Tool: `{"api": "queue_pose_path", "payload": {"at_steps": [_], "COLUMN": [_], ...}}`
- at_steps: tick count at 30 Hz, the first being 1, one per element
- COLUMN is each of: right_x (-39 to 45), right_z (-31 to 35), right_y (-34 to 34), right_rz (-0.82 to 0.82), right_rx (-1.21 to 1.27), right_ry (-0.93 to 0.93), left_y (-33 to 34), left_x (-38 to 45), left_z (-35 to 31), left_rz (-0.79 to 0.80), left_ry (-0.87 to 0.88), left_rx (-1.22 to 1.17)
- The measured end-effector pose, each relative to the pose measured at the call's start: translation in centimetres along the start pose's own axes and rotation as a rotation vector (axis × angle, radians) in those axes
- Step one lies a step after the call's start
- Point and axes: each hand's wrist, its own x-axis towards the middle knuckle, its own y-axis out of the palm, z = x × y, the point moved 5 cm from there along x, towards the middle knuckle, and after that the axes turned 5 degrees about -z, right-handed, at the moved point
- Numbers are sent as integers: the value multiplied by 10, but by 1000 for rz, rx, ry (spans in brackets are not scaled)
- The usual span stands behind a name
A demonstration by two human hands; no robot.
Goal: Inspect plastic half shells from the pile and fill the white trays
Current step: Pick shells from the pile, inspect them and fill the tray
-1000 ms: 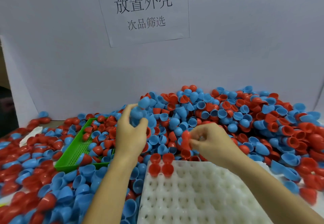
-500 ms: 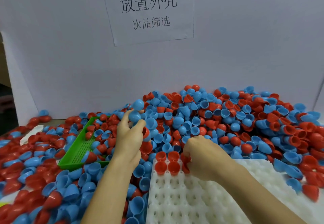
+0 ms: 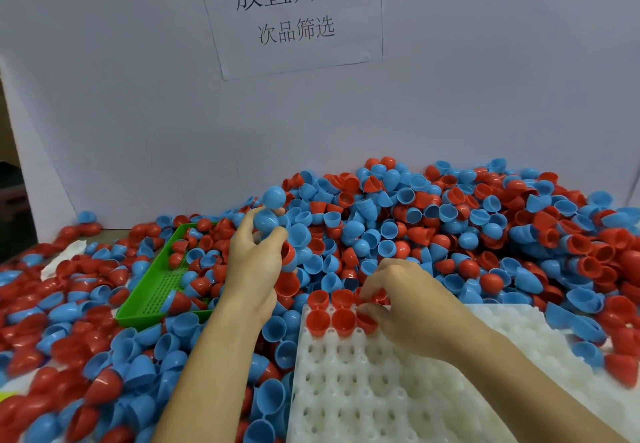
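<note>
My left hand gripped stacked blue half shells above the pile, fingers curled round them. My right hand pinched a red half shell into a pocket at the far edge of the white tray, just beside 4 red shells already seated. A green tray with a few shells lay left of my left hand.

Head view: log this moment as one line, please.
left hand: holds blue half shell over pile | right hand: seating red half shell in white tray | tray mostly unfilled
</note>
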Motion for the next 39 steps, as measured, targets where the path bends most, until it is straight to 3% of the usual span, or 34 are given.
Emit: {"api": "queue_pose_path", "payload": {"at_steps": [6,11,17,22,26,31,39], "right_x": [2,4,-2,1,-1,0,1], "right_z": [13,10,-8,-7,-2,-1,-10], "right_y": [0,2,1,-19,-22,-22,-22], "right_rz": [8,3,-18,-328,-478,-479,-443], "right_rx": [-266,-224,-49,228,534,660,770], "right_ry": [-70,-26,-1,2,34,49,97], "left_y": [3,8,15,25,39,54,53], "left_x": [-1,-4,-10,-18,-28,-41,-44], "left_z": [2,3,1,0,-3,-8,-10], "left_rz": [5,20,75,126,229,423,403], "left_ry": [22,26,-40,-93,60,175,115], "left_rx": [20,36,-17,-62,93,234,181]}}
